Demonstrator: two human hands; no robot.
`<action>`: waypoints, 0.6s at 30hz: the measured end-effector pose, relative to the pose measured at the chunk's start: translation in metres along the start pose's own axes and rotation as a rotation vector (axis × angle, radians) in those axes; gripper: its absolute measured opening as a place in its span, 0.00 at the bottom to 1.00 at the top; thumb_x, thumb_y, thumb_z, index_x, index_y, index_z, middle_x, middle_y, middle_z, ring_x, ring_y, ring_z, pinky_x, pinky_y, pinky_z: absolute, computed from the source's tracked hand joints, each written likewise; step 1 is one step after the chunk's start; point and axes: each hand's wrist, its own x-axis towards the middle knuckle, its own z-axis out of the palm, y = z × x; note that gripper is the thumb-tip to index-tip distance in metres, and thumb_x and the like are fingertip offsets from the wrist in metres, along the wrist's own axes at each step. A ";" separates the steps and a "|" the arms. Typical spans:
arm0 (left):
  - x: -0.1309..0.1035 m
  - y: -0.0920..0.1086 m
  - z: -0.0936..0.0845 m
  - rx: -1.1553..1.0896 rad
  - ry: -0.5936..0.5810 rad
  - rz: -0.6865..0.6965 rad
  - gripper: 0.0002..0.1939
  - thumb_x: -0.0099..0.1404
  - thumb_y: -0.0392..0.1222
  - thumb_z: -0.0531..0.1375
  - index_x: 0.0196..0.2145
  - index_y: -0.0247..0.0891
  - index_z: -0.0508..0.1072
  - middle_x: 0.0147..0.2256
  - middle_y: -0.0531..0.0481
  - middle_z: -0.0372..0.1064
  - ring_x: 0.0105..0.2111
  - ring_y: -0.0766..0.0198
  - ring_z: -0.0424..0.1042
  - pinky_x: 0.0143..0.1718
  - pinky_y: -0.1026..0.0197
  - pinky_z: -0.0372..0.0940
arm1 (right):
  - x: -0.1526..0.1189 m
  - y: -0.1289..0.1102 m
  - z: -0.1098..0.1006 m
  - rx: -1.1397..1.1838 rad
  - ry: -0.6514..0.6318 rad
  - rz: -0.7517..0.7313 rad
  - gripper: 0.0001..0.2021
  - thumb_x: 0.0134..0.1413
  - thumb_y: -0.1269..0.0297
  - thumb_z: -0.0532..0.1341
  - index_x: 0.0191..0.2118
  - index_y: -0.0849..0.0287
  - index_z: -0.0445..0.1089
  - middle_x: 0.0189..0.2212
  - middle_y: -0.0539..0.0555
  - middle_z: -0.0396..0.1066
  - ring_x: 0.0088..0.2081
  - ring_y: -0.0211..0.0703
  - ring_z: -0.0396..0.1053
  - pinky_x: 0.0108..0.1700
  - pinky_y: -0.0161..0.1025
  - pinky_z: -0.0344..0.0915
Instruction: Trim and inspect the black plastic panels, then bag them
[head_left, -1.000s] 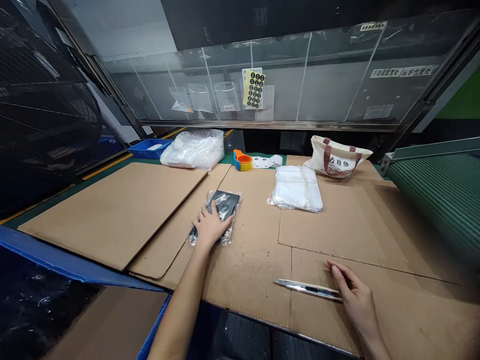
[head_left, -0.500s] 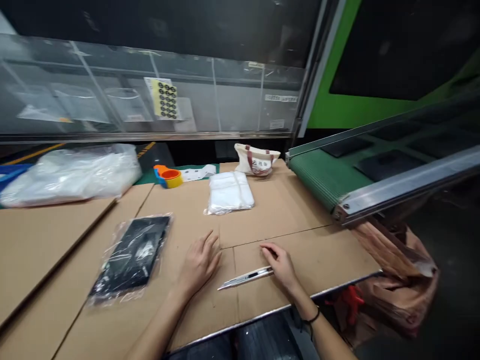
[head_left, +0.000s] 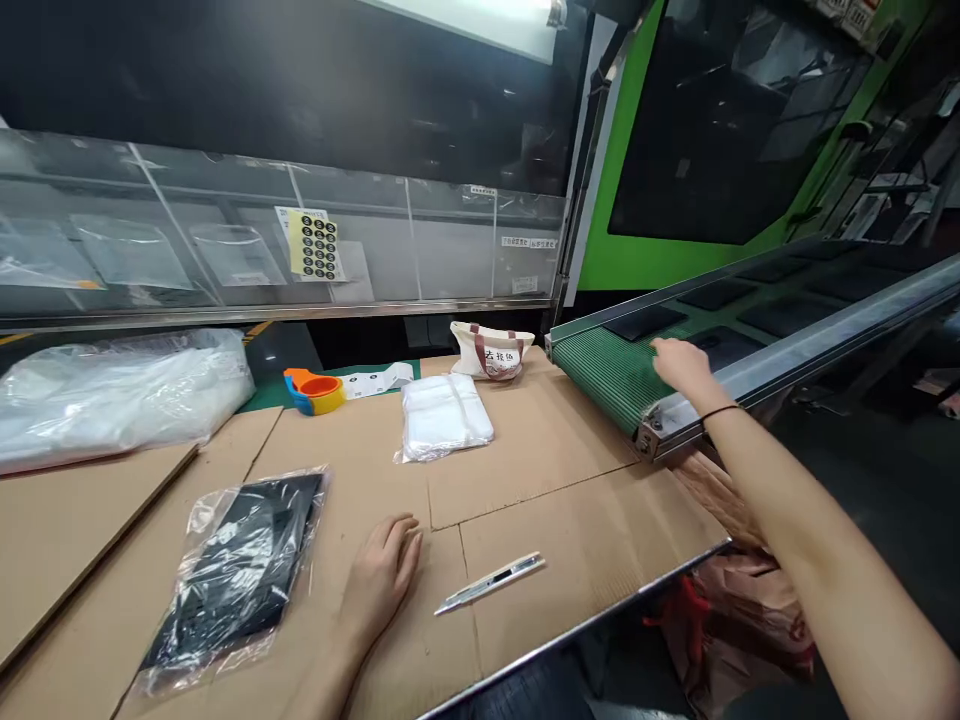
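Note:
My left hand (head_left: 381,580) rests on the cardboard-covered table (head_left: 570,530), its fingers loosely stretched and nothing in them. To its left lies a flat black panel (head_left: 247,560) in a clear plastic bag. A utility knife (head_left: 491,582) lies on the cardboard to the right of that hand, touched by neither hand. My right hand (head_left: 684,370) is over the lower end of the green conveyor belt (head_left: 611,372), beside a flat dark piece (head_left: 726,346). Its fingers are mostly hidden, and whether it touches that piece is unclear.
A stack of clear bags (head_left: 444,412), a small canvas bag (head_left: 491,352) and an orange, blue and yellow tape dispenser (head_left: 315,390) stand toward the back. Bulky plastic wrap (head_left: 127,390) lies at left. The conveyor's metal rail (head_left: 795,345) borders the belt; several dark pieces lie on it.
My right hand has left the table beside the utility knife and moved right and up to the conveyor. My left hand stays on the cardboard. The view has turned right and upward.

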 end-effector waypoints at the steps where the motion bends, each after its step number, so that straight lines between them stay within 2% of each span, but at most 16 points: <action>1: 0.000 0.000 0.000 -0.006 0.004 -0.004 0.12 0.71 0.46 0.49 0.38 0.40 0.70 0.37 0.46 0.74 0.38 0.58 0.75 0.40 0.58 0.70 | 0.009 0.010 -0.001 -0.069 -0.025 0.043 0.16 0.57 0.77 0.53 0.47 0.68 0.72 0.45 0.73 0.72 0.49 0.60 0.71 0.47 0.51 0.64; 4: 0.000 0.002 -0.002 -0.018 0.000 -0.028 0.12 0.71 0.45 0.49 0.36 0.40 0.69 0.35 0.47 0.74 0.36 0.59 0.75 0.37 0.59 0.69 | 0.022 0.030 0.002 -0.237 -0.095 0.117 0.16 0.57 0.78 0.51 0.47 0.71 0.71 0.44 0.75 0.72 0.49 0.64 0.70 0.45 0.53 0.64; 6: -0.001 0.004 -0.003 -0.029 -0.008 -0.047 0.12 0.71 0.45 0.49 0.35 0.40 0.69 0.34 0.47 0.74 0.36 0.59 0.75 0.37 0.59 0.69 | 0.026 0.035 0.005 -0.317 -0.127 0.113 0.16 0.57 0.78 0.50 0.47 0.71 0.71 0.45 0.76 0.71 0.50 0.67 0.68 0.45 0.56 0.63; 14: -0.006 -0.001 -0.009 -0.060 0.001 -0.159 0.10 0.70 0.45 0.51 0.35 0.41 0.69 0.32 0.50 0.73 0.32 0.61 0.75 0.33 0.63 0.68 | 0.038 0.051 0.026 -0.440 -0.169 -0.130 0.18 0.58 0.75 0.52 0.52 0.60 0.69 0.50 0.69 0.69 0.51 0.66 0.66 0.46 0.56 0.60; 18: -0.006 0.003 -0.011 -0.059 -0.023 -0.213 0.11 0.70 0.44 0.51 0.35 0.40 0.70 0.31 0.50 0.73 0.31 0.62 0.75 0.33 0.63 0.68 | 0.044 0.067 0.036 -0.455 -0.204 -0.159 0.19 0.57 0.74 0.55 0.53 0.60 0.70 0.47 0.72 0.70 0.42 0.63 0.72 0.37 0.51 0.61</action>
